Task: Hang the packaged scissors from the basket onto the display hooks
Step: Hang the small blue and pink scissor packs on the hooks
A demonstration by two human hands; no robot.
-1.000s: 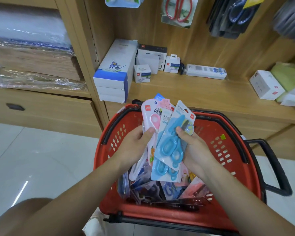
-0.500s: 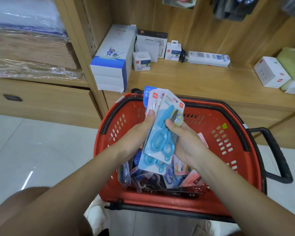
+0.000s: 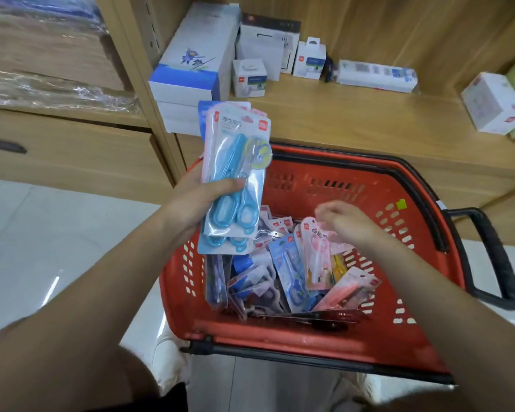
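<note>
Over the left rim of the red basket, clamped upright in the left hand: stack of packaged scissors. Right hand blurred above pink pack inside; grip impossible to tell.

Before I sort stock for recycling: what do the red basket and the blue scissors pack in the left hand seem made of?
The red basket: rigid moulded plastic, slight sheen; slotted walls suggest it. The blue scissors pack: printed card backing under a clear glossy plastic blister that catches glare; handles look like blue plastic, blades probably metal.
</note>
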